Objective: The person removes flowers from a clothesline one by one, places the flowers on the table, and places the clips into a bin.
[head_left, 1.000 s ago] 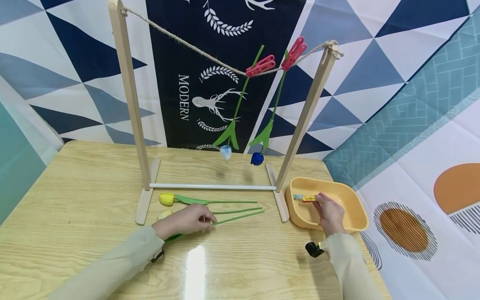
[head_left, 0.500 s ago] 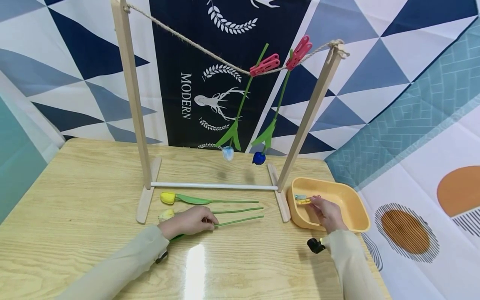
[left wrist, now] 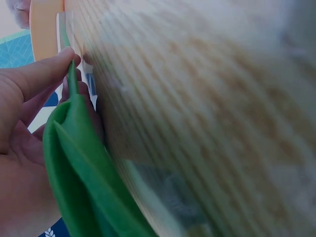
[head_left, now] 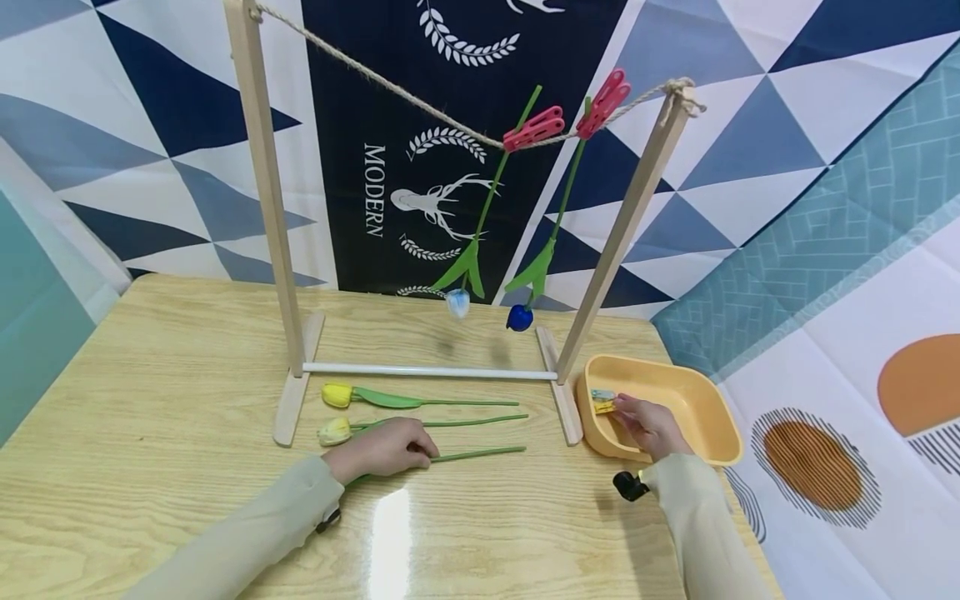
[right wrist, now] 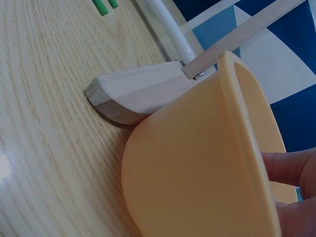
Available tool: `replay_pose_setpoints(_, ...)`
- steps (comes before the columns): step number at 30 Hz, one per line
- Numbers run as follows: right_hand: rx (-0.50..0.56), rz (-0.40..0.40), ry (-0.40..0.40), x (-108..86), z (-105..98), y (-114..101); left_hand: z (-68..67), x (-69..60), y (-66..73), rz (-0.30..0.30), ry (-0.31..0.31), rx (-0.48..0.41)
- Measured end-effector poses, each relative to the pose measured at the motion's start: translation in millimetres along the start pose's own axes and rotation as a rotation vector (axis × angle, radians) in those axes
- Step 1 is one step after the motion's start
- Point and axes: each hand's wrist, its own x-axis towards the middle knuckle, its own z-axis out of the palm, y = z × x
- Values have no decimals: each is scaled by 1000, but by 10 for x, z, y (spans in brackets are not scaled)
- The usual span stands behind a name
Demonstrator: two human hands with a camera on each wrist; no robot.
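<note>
left grip [head_left: 386, 447]: holds green stem [head_left: 483, 453] | right grip [head_left: 651, 425]: in tub [head_left: 701, 417], by clothespins [head_left: 602, 407]

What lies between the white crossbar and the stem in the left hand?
The brighter yellow tulip and, nearer the left hand, the paler yellow tulip; the head view shows both.

Green stem [head_left: 480, 454] here, pale-orange bin [head_left: 697, 417], bright pink clothespins [head_left: 534, 130], deep-blue tulip [head_left: 520, 318], and look, blue-and-white triangles across the backdrop [head_left: 727, 133]
</note>
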Motion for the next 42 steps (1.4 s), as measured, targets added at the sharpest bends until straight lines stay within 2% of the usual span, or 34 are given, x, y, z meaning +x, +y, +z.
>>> replay_pose_setpoints(7, -34, 10, 13, 13, 0, -1, -10, 7, -3, 15, 8, 7)
replay_pose_setpoints(14, -268, -40, 31, 16, 4, 5, -11, 11, -4, 3, 11, -1)
replay_pose_setpoints(20, -403, -87, 56, 27, 18, 11, -4, 16, 6, -21, 12, -1)
replay_pose_setpoints(27, -550, -97, 82, 14, 14, 11, 4, 33, -6, -11, 9, -14)
replay_pose_setpoints(35, -657, -126, 98, -8, 23, 38, 24, 21, -9, -21, 11, -23)
replay_pose_setpoints(42, -705, -144, 120, -41, 60, 29, 42, 4, -19, -21, 15, -43)
